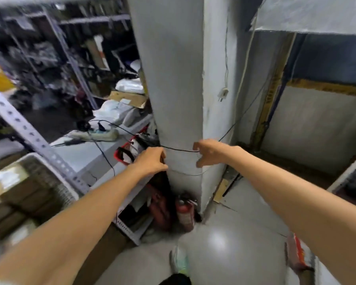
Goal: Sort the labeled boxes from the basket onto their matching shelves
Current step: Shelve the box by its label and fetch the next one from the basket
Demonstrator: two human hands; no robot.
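My right hand [210, 154] curls its fingers over a black cable [179, 149] at the pillar [173, 89]. My left hand [150, 161] meets the cable, but I cannot tell its grip. The basket [49, 177] at 8 o'clock holds brown boxes [23, 192], their labels too blurred to read.

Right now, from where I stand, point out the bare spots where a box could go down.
The glossy floor between the fire extinguishers and the orange packet is bare. The white table top has a free patch between the power strip and the red tray, though cables cross it. The basket is full.
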